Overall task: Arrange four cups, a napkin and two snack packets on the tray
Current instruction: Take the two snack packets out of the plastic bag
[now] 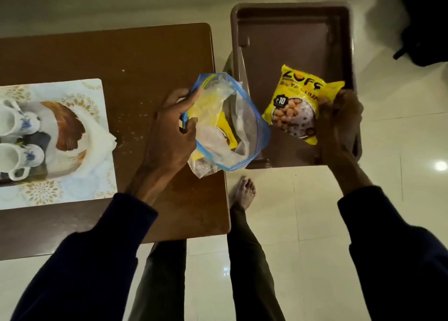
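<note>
Fingers [191, 95] of the left hand [169, 136] pinch the blue-zippered rim of a clear plastic zip bag [228, 124], holding its mouth open over the right end of the brown wooden table [145, 61]; a second yellow packet [224, 129] shows through the film inside. Just right of the bag, the right hand [339, 117] grips the right edge of a yellow soya-chunk snack packet [299, 102], fingers closed on it, holding it above the brown plastic bin [291, 29] that stands on the pale tiled floor [315, 211] beside the table. Far left of the bag, at the table's left end, the printed rectangular tray [80, 189] with a gold floral border carries two visible white cups with blue flowers [17, 136] and a white folded napkin [97, 136]; the frame edge cuts the tray, so whether the other two cups are there cannot be told. By this view, the cups and napkin look at least partly placed, while both snack packets are yet to reach the tray, one in hand and one in the bag. Bare tabletop lies between bag and tray, so nothing blocks the way; the napkin's loose corner overhangs the tray's right edge where packets might land. A bare foot [244, 192] and dark trousers [247, 260] show below the bag.
</note>
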